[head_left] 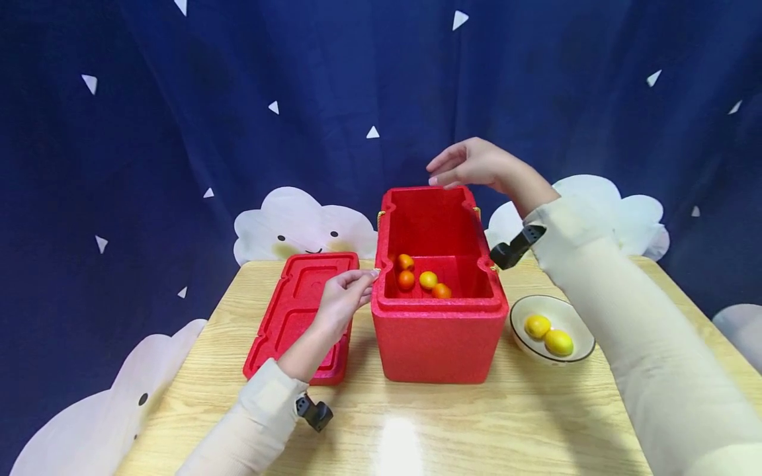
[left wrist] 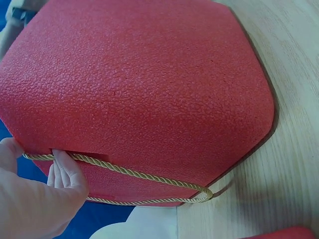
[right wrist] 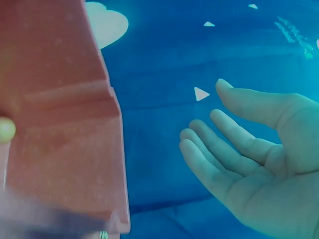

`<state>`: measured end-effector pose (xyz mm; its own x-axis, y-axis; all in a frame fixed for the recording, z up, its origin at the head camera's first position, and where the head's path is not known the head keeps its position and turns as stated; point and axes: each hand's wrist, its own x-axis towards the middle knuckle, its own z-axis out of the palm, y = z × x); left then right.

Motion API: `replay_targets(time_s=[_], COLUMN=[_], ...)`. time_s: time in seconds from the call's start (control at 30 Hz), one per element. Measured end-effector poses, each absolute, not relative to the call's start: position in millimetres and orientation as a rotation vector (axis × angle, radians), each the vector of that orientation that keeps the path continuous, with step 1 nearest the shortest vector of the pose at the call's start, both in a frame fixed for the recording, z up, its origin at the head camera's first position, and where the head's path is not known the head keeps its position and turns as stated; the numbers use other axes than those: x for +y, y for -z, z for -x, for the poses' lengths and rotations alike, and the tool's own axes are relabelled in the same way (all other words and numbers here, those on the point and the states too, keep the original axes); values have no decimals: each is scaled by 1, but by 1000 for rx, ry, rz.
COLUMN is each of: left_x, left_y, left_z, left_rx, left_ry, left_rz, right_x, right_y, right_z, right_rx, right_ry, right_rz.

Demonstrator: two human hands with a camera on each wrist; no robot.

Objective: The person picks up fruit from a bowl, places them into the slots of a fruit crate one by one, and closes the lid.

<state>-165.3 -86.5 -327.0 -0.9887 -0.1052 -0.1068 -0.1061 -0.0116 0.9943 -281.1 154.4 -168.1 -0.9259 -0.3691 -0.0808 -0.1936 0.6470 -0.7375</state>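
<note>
Red foam box [head_left: 439, 330] stays steady because the left hand [head_left: 342, 301] pinches its rope [left wrist: 129, 172] at 9 o'clock, while the right hand [head_left: 470, 165] hovers with fingers spread at 12.

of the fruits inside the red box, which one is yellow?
The one in the middle of the cluster on the floor of the red box. The other three around it are orange; two more yellow ones lie outside, in the bowl.
</note>
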Motion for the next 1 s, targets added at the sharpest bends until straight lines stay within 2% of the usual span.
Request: replay_targets(time_s=[0.33,1.0], left_x=[-88,-85], left_y=[325,325], left_z=[166,166], left_rx=[2229,2184], left_ry=[-2170,-2250], left_rz=[265,200], right_x=[203,277], right_y=[204,301], right_z=[250,226], right_rx=[2731,2634], right_ry=[1193,1119], right_rz=[461,392])
